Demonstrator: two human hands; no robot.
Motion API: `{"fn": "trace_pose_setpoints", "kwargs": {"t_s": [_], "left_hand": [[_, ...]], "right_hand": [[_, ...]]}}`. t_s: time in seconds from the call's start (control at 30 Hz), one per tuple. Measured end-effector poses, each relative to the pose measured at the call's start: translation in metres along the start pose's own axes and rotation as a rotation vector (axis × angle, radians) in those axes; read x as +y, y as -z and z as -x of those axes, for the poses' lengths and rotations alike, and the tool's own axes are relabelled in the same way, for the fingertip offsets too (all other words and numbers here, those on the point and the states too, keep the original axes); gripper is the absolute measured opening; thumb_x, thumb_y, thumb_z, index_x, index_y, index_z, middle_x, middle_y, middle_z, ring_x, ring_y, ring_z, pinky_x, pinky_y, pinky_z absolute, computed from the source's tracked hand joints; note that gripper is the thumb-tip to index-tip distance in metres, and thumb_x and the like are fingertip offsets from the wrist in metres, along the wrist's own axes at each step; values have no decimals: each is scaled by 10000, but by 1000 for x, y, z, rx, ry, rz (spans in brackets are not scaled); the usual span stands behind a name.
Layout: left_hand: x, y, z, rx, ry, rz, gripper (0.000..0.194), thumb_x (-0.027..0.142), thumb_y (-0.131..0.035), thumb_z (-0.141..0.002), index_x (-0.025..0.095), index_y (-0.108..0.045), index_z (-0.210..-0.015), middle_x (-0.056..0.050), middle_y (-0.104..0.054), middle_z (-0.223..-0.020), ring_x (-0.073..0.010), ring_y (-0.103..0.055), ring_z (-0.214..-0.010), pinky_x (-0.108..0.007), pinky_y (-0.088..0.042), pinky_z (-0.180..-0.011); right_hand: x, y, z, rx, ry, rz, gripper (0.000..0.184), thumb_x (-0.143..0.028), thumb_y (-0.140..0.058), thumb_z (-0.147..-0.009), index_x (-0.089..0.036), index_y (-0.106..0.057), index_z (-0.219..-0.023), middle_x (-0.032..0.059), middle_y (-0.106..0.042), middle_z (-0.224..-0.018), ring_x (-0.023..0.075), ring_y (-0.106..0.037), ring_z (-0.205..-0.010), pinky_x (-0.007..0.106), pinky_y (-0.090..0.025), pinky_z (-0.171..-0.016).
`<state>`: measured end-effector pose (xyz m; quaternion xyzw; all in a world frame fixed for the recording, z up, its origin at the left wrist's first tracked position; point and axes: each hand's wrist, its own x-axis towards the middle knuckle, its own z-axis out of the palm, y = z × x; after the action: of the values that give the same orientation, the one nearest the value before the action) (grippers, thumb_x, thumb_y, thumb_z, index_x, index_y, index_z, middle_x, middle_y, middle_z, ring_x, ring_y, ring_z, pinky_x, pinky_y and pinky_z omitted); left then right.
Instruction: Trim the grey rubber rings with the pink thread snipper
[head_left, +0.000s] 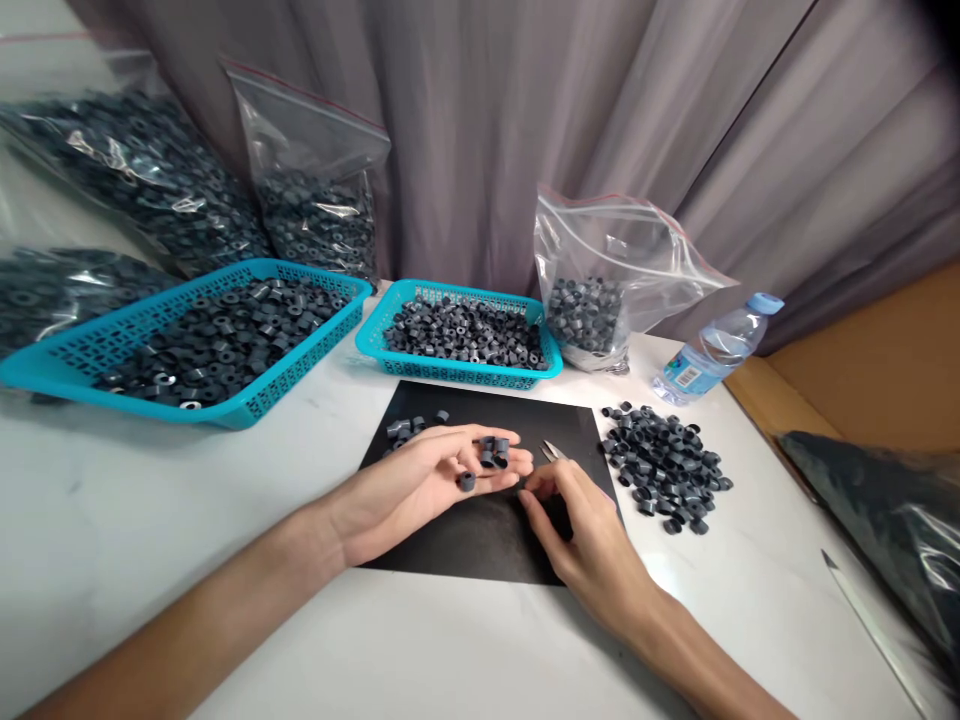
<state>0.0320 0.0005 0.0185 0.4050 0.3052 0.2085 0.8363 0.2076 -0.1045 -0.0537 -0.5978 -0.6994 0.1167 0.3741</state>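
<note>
On the white marbled table (pixel 300 620), a flat black rectangular mat (pixel 465 545) lies beneath both hands. The left hand (pixel 450 465), palm up and open, cradles several small dark-grey plastic rings (pixel 495 452) on its fingers. Just to their right, the right hand (pixel 574 510) has thumb and fingertips drawn close together; whether they grip a piece I cannot tell. Smallest, the pointed silver metal tips (pixel 551 450) show just beyond the right hand's fingers.

evenly bright light, glare on the plastic bags (pixel 187 205) left of the curtain's (pixel 480 120) middle, soft shadows below it, stretched picture edges
</note>
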Motion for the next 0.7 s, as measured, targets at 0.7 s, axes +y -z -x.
{"fn": "trace_pose_setpoints", "kwargs": {"t_s": [0.7], "left_hand": [[-4, 4, 0, -71, 66, 40, 292, 150, -488, -935, 44, -712, -1090, -178, -741, -1156, -305, -671, -1148, -418, -465, -1095]], "right_hand": [[-1, 0, -2, 15, 65, 72, 130, -189, -471, -1004, -229, -455, -882, 27, -545, -837, 198, -527, -765, 344, -446, -719]]}}
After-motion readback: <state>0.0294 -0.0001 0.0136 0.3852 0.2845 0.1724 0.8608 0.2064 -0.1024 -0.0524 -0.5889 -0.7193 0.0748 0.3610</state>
